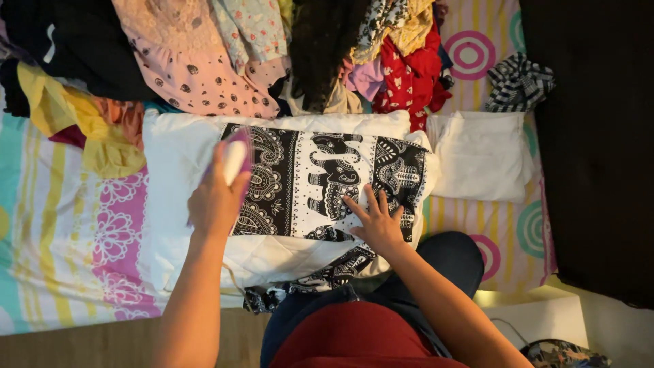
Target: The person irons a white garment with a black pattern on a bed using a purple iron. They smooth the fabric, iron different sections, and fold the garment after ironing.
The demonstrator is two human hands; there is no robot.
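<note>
Your right hand [376, 221] lies flat at centre frame, fingers spread, pressing the black-and-white elephant-print cloth [320, 184]. Your left hand [216, 201], left of centre, is closed around a purple and white iron [235, 158] set on that cloth's left edge. The cloth lies over a white pillow [170, 177]. Beyond, a heap of clothes [272, 54] fills the top of the frame.
</note>
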